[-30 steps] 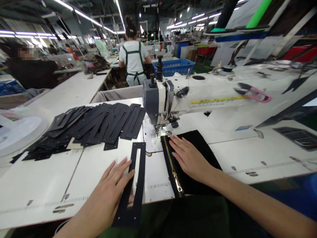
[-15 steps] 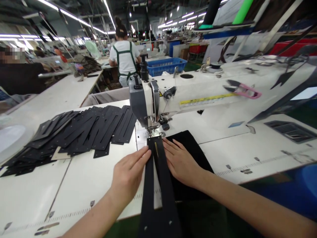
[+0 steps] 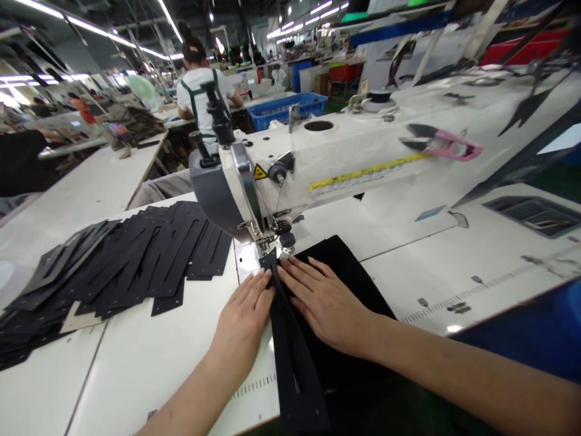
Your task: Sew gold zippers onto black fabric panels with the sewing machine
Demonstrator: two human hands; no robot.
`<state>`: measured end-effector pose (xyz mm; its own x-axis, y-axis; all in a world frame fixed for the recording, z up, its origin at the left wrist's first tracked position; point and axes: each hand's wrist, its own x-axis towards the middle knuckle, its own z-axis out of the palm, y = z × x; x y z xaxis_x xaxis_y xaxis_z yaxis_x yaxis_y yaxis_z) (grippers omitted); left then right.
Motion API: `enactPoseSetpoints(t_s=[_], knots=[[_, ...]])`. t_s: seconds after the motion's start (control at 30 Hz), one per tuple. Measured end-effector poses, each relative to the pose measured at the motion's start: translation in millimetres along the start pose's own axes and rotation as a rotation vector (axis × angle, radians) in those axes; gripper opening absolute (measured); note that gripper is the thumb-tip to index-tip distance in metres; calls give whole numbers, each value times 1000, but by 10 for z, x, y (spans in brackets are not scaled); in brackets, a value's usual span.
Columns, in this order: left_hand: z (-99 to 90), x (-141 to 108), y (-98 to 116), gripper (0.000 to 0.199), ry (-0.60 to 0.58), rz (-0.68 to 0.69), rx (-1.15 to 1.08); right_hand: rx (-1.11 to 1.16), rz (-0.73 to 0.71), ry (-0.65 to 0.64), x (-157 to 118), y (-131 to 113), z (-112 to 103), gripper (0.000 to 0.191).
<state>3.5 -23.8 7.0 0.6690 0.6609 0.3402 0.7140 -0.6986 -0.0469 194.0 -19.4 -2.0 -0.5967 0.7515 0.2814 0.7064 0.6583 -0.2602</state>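
A long black slotted strip (image 3: 302, 378) runs from the table's front edge up to the needle area of a white sewing machine (image 3: 372, 166). My left hand (image 3: 242, 318) lies along the strip's left edge, fingers stretched out and fingertips near the presser foot. Flat on the other side is my right hand (image 3: 329, 303), its fingers extended over the strip's right edge and a larger black piece (image 3: 351, 269). This piece spreads out beneath the right hand and wrist. The strip's far end reaches the foot; the needle point itself is too small to make out.
Many similar black slotted pieces (image 3: 136, 260) lie heaped on the table to the left. Pink-handled thread snips (image 3: 449, 144) rest on the machine arm. Behind the machine are a blue basket (image 3: 288, 109) and a person in a white shirt (image 3: 204, 85).
My view has shifted, so the machine appears larger and further left. The strip now lies at more of a slant, and its slot looks narrower. Both hands remain beside it.
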Motion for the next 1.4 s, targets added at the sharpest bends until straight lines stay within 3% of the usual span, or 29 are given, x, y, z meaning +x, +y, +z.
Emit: enactPoseSetpoints(t_s=[0.23, 0.67, 1.1, 1.4], knots=[[42, -15, -85, 27, 22, 57, 75, 43, 27, -37, 9, 3, -55, 48], [53, 29, -158, 29, -41, 157, 149, 6, 16, 20, -6, 51, -48, 49], [71, -27, -8, 36, 40, -18, -10, 59, -37, -22, -27, 5, -43, 50], [60, -43, 30, 35, 24, -30, -34, -2, -57, -5, -30, -2, 0, 53]])
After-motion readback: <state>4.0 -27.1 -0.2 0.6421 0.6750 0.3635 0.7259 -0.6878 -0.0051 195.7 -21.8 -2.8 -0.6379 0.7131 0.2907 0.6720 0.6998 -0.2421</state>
